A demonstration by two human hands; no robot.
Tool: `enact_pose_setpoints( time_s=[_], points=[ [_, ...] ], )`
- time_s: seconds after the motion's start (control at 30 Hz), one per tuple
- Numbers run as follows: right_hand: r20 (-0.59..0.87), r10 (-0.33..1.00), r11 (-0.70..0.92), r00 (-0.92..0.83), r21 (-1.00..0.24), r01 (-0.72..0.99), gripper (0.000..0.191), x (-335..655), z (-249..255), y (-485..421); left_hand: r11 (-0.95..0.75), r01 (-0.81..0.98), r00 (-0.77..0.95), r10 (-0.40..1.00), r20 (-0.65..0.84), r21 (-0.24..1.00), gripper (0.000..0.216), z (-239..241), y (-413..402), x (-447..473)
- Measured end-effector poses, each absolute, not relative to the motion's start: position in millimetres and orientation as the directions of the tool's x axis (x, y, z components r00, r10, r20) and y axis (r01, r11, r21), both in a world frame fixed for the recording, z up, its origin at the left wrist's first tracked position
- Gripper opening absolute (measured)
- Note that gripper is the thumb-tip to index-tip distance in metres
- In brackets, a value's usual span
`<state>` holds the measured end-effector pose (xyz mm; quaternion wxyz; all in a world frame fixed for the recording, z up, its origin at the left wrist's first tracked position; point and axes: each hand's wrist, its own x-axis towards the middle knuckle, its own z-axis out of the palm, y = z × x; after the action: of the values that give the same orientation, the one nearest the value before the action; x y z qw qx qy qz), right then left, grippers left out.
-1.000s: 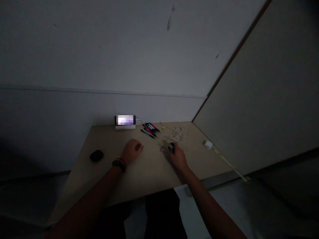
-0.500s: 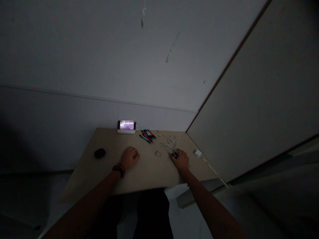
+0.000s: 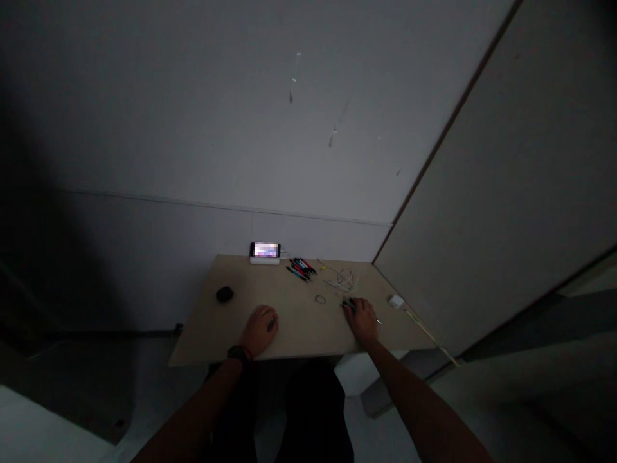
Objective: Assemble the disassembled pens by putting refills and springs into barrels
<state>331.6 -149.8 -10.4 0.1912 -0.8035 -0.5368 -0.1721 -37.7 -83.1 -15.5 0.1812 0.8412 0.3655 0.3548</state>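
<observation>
My left hand (image 3: 261, 330) rests on the table near its front edge, fingers curled in. A dark spot shows inside the curl; whether it is a small object or shadow I cannot make out. My right hand (image 3: 363, 319) lies on the right part of the table, closed on a dark pen (image 3: 348, 304) whose one end shows by the fingertips. A thin silvery tip pokes out on the hand's other side. Between the hands, closer to the right one, lies a small thin loop (image 3: 321, 299). Beyond it is a pile of several pens (image 3: 301, 269) in black, red and blue.
A lit phone (image 3: 265, 250) leans on a white stand at the table's (image 3: 299, 328) back edge. Tangled white cable (image 3: 346, 279) lies behind my right hand. A black rounded case (image 3: 224, 294) sits at left, a white adapter (image 3: 396, 301) at right. Walls rise behind and right.
The view has shifted, so the table appears further right and slightly lower. My left hand has drawn back toward the front edge. My right hand stays near the cable, its grip slightly changed.
</observation>
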Motion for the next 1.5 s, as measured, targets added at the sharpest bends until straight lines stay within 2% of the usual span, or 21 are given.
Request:
enact_pose_setpoints(
  time_s=[0.33,0.4,0.57,0.63,0.87,1.03,1.13,1.27,1.37,1.5],
  points=[
    [0.490,0.817,-0.293,0.304,-0.100,0.951,0.034,317,-17,-164,-0.676,0.511,0.472,0.737,0.484,0.531,0.022,-20,-100,-60],
    [0.443,0.829,-0.330,0.341,-0.103,0.938,0.030,317,-17,-164,-0.683,0.518,0.474,0.730,0.492,0.515,0.023,-22,-101,-59],
    [0.206,0.882,-0.399,0.424,-0.155,0.904,0.030,315,-13,-164,-0.696,0.514,0.489,0.718,0.495,0.502,0.022,-21,-104,-61],
    [0.174,0.878,-0.421,0.446,-0.163,0.893,0.032,314,-11,-164,-0.696,0.518,0.495,0.718,0.489,0.498,0.022,-20,-105,-63],
    [0.182,0.873,-0.421,0.452,-0.184,0.888,0.033,311,-7,-168,-0.695,0.551,0.526,0.718,0.455,0.461,0.027,-26,-103,-64],
    [0.192,0.889,-0.388,0.416,-0.167,0.906,0.030,304,-9,-170,-0.703,0.614,0.589,0.710,0.385,0.358,0.040,-30,-99,-58],
    [0.224,0.915,-0.309,0.334,-0.141,0.941,0.028,294,-10,-166,-0.728,0.619,0.656,0.686,0.316,0.294,0.048,-27,-89,-49],
    [0.380,0.920,-0.066,0.090,-0.075,0.995,0.022,270,-8,-154,-0.739,0.622,0.694,0.674,0.253,0.260,0.055,-23,-71,-31],
    [0.471,0.882,0.050,0.003,-0.098,0.994,0.028,246,-7,-137,-0.754,0.606,0.721,0.655,0.227,0.254,0.057,-21,-59,-21],
    [0.483,0.871,0.178,-0.090,-0.139,0.974,0.030,216,-7,-108,-0.774,0.576,0.748,0.629,0.211,0.263,0.060,-17,-53,-17]
  ],
)
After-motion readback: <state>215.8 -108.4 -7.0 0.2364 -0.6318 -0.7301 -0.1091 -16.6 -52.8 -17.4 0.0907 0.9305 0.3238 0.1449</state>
